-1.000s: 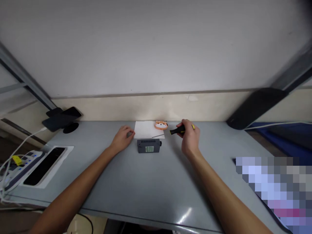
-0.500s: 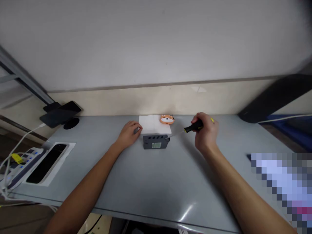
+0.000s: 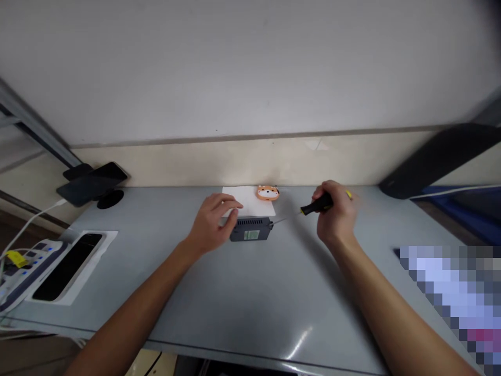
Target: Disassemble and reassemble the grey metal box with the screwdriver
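Note:
A small dark grey box-shaped device [image 3: 260, 233] with a row of vent slots and a pale label stands on the grey table. My left hand [image 3: 213, 222] is at its left end, thumb overlapping the corner and fingers apart above the paper; whether it touches the box is unclear. My right hand [image 3: 337, 214] is closed round the black and yellow handle of a screwdriver [image 3: 318, 204]. Its thin shaft points left and down, the tip at the right end of the device. White paper [image 3: 246, 202] lies behind, with an orange animal-faced case [image 3: 268, 193] on it.
On the left are a phone on a stand [image 3: 94, 183], a dark phone [image 3: 68, 266] lying on white paper, and a power strip [image 3: 35, 266] with cables. A black cylinder [image 3: 434, 162] leans at the back right. A wall [image 3: 219, 164] borders the table's far edge.
My left hand has moved right, over the left end of the device, with its fingers more spread. The right hand and screwdriver have shifted slightly right; the device stays in place.

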### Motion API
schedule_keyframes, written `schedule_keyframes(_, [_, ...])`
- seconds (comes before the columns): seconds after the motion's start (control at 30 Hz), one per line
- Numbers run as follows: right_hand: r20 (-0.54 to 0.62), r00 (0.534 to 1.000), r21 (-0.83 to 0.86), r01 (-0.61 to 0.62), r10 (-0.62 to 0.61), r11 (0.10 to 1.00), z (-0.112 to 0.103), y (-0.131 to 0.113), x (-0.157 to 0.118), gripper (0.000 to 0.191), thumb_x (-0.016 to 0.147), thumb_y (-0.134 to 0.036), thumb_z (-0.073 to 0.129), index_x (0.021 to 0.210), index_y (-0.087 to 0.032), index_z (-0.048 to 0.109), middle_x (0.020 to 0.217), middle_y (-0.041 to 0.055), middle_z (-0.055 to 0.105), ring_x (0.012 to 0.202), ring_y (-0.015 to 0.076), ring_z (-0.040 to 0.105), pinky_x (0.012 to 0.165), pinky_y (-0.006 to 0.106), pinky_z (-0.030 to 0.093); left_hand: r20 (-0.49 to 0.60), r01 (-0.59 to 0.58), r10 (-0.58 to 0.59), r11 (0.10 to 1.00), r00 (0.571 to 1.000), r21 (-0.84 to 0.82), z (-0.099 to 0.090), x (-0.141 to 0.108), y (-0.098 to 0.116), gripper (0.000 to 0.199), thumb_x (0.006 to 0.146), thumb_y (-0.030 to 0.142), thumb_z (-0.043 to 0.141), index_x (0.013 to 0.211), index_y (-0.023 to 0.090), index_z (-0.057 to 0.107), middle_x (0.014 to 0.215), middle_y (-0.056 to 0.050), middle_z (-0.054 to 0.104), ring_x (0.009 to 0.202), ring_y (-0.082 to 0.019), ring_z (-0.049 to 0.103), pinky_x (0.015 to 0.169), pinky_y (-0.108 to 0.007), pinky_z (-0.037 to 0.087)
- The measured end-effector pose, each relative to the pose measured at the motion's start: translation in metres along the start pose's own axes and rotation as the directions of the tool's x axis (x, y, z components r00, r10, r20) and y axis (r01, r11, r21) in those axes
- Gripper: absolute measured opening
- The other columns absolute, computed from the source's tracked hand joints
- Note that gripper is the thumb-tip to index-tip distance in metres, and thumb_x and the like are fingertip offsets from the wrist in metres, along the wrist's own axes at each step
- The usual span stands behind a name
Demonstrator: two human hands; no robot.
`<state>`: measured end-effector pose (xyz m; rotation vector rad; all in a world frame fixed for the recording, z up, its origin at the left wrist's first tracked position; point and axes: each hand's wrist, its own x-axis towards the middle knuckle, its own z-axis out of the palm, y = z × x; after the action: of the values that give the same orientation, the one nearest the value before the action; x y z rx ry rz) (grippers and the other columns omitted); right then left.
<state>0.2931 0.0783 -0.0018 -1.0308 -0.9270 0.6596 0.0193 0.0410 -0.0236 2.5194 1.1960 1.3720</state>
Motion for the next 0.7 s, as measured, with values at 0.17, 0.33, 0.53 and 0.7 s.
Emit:
schedule_keyframes(0.17, [-0.003,0.998,0.005,0.068,-0.068,0.998,0.002,-0.004,-0.002,0.026,0.076,-0.028,0.060,0.051,-0.020,0.056,0.052,-0.0009,0.049,0.048,0.0114,0.041,0.045,0.028,0.027,0.238,-0.119,0.090,0.987,0.967,0.108,0.011,-0.002,0.038,0.029,0.104,0.033,0.052,0.131,0.023,0.058,0.127,-0.009,0.069,0.116,-0.026,0.062,0.101,-0.044,0.043])
schedule_keyframes(0.33, [0.035,0.975,-0.069,0.220,-0.218,0.973,0.003,-0.012,-0.006,0.031,0.080,-0.024,0.058,0.049,-0.019,0.058,0.050,-0.0004,0.046,0.050,0.0117,0.038,0.049,0.030,0.024,0.271,-0.176,0.129,0.971,0.954,0.159,0.023,-0.009,0.039,0.031,0.106,0.030,0.050,0.135,0.023,0.055,0.131,-0.008,0.069,0.114,-0.025,0.064,0.108,-0.048,0.036])
schedule_keyframes(0.53, [0.146,0.946,-0.249,0.318,-0.289,0.915,-0.003,-0.035,-0.019,0.034,0.084,-0.021,0.056,0.050,-0.022,0.057,0.049,-0.0007,0.046,0.051,0.0133,0.040,0.050,0.030,0.027,0.238,-0.203,0.168,0.970,0.957,0.131,0.026,-0.012,0.033,0.034,0.104,0.014,0.046,0.135,0.023,0.056,0.132,-0.007,0.070,0.111,-0.021,0.068,0.103,-0.044,0.040])
schedule_keyframes(0.7, [0.331,0.892,-0.401,0.429,-0.309,0.809,0.012,-0.073,-0.033,0.030,0.087,-0.021,0.058,0.056,-0.020,0.058,0.052,-0.0011,0.050,0.051,0.0119,0.043,0.049,0.029,0.031,0.240,-0.187,0.165,0.979,0.957,0.075,0.028,-0.012,0.029,0.031,0.104,0.017,0.048,0.132,0.021,0.060,0.131,-0.006,0.071,0.111,-0.020,0.068,0.097,-0.039,0.048])
